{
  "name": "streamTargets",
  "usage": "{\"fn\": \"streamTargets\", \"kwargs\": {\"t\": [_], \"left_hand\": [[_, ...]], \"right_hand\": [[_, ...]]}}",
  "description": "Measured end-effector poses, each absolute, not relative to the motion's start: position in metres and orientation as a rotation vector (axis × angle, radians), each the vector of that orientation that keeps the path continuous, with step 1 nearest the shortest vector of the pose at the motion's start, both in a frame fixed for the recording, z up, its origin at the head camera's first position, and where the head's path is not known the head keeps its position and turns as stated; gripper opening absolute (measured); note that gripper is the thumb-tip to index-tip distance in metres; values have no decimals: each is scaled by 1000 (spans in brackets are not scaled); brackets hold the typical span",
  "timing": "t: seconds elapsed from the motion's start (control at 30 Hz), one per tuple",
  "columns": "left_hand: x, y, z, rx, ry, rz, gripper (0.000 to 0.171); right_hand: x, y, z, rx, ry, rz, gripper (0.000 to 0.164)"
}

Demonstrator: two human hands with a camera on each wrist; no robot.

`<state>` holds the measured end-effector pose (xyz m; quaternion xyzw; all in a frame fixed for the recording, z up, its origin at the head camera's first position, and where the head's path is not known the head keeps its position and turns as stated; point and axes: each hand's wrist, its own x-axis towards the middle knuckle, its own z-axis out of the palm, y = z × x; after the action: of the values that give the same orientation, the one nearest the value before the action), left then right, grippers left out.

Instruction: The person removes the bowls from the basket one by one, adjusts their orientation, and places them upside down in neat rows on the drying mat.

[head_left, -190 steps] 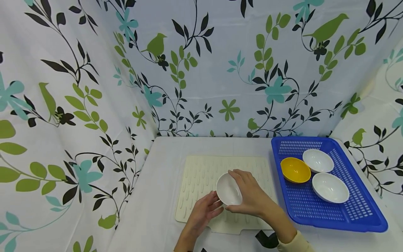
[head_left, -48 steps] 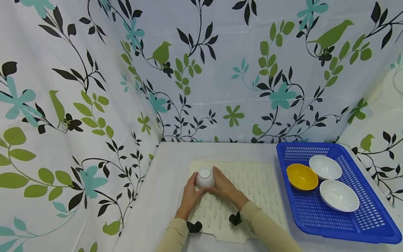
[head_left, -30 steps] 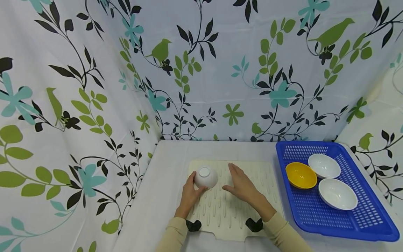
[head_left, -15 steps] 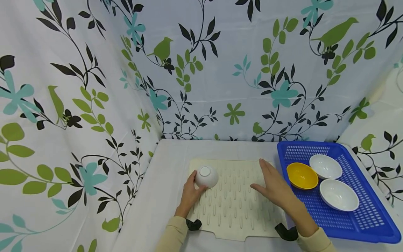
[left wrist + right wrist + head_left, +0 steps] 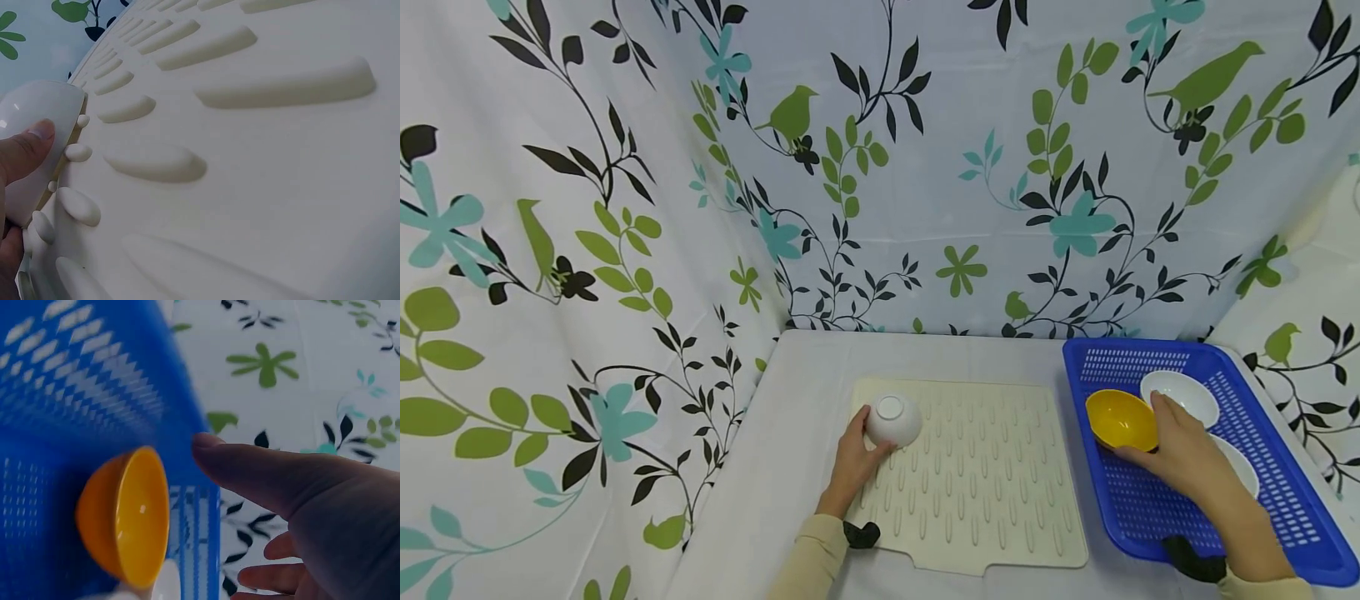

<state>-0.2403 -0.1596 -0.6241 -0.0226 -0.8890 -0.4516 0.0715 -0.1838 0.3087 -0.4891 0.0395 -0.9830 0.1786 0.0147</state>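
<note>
basket (image 5: 1146, 508) of blue plastic, with many small holes, stands on the right part of the white table (image 5: 805, 392), and it carries three bowls, each with its hollow side up. the yellow bowl (image 5: 1120, 418) sits on the left side of this basket; the farther white bowl (image 5: 1180, 393) is just beside it, toward the back, and the nearer white bowl (image 5: 1242, 468) is partly hidden from me by the person's right hand (image 5: 1187, 454). this hand is over the basket, at the right side of the yellow bowl. its thumb and fingers are spread apart, not curled; the right wrist view shows a gap between thumb and bowl, but from the head view i cannot tell if they touch.

to the left of the basket lies the cream mat (image 5: 970, 483), flat, covered with rows of long raised ridges. on its far left corner, the small white bowl (image 5: 895, 419) is upside down, with its round foot upward and its rim upon the ridges. the left hand (image 5: 852, 458) grips this bowl from its left and near sides: the thumb presses on the outer wall, and the fingers are curved around the other side.
</note>
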Motion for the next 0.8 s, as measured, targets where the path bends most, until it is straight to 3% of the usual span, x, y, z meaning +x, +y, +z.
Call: {"fn": "streamTargets", "kwargs": {"t": [0.2,0.47,0.63,0.8], "left_hand": [[-241,-160,-625,-61,-2670,-1366,86],[-241,-160,-624,-51,-2681,-1343,86],[-240,-160,-625,-52,-2677,-1346,85],[-241,-161,-626,-52,-2672,-1360,85]], "right_hand": [[-187,348,-503,-23,-3161,535,132],[-196,380,-516,-107,-3279,613,141],[-199,396,-527,-57,-3345,616,144],[-201,408,-534,55,-3404,635,137]]}}
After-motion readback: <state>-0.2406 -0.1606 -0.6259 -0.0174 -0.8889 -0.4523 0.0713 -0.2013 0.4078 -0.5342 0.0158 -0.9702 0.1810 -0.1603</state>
